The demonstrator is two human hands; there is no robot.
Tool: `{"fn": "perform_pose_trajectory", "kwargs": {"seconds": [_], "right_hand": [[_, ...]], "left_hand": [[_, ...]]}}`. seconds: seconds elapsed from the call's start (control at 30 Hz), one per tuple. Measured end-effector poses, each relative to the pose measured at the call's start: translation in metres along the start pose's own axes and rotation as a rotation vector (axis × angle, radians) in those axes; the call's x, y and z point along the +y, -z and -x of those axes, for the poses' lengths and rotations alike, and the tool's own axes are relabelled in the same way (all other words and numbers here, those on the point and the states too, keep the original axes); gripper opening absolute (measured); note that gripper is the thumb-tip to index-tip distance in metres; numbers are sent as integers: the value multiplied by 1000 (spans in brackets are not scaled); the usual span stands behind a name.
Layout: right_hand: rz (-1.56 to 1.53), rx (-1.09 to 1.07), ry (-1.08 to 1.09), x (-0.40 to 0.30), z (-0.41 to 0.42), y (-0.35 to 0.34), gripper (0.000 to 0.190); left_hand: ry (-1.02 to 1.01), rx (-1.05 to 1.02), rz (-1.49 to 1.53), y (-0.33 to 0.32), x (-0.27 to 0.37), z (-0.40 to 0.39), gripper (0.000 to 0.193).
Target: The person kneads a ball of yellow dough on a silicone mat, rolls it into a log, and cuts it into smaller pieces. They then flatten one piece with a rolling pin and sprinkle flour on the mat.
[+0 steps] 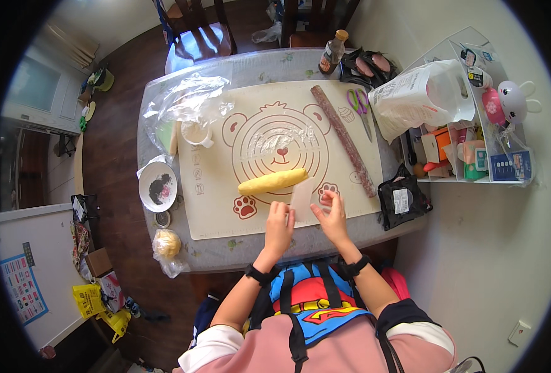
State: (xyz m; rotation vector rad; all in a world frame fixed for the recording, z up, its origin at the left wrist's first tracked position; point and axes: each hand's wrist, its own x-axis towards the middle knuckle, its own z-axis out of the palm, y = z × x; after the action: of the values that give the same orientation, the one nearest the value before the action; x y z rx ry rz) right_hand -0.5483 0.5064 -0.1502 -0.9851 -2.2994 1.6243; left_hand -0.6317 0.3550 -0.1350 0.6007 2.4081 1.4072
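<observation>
A yellow dough roll [273, 181] lies slantwise on the cream baking mat [210, 205] with a printed bear. Just below its right end, my left hand [279, 224] holds a flat whitish scraper [302, 198] by its lower left edge. My right hand [332, 215] is beside the scraper's right side with fingers apart, over the printed paw. A mottled rolling pin [345, 140] lies on the mat's right part, and scissors [360, 107] with purple and green handles are beyond it. Crumpled clear film [282, 137] covers part of the bear print.
On the left are a white cup of flour [196, 134], a bowl with dark and pink powder [158, 187] and a wrapped dough ball [166, 244]. A sauce bottle [333, 52] is at the back. A black packet [402, 198], a white bag [415, 98] and an organizer [466, 178] are right.
</observation>
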Motion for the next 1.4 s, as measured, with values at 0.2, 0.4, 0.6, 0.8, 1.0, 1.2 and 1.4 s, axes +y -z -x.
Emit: {"fn": "perform_pose_trajectory", "kwargs": {"seconds": [0.2, 0.4, 0.6, 0.8, 1.0, 1.2, 1.4], "right_hand": [[-675, -195, -556, 9, -4, 4, 36], [289, -87, -195, 26, -32, 37, 38], [771, -64, -97, 22, -48, 46, 31], [752, 17, -36, 26, -50, 32, 25], [694, 19, -8, 17, -42, 33, 25], [622, -18, 229, -18, -11, 0, 20], [625, -45, 253, -31, -12, -23, 14]], "left_hand": [[-500, -147, -299, -26, 29, -8, 17], [-337, -117, -355, -5, -16, -41, 27], [-155, 70, -746, 7, -97, -121, 48], [-145, -31, -778, -12, -103, -59, 56], [-171, -85, -772, -17, -91, -5, 71], [-128, -105, -816, -23, -94, -6, 70], [-145, -108, -799, -20, -95, -5, 71]]}}
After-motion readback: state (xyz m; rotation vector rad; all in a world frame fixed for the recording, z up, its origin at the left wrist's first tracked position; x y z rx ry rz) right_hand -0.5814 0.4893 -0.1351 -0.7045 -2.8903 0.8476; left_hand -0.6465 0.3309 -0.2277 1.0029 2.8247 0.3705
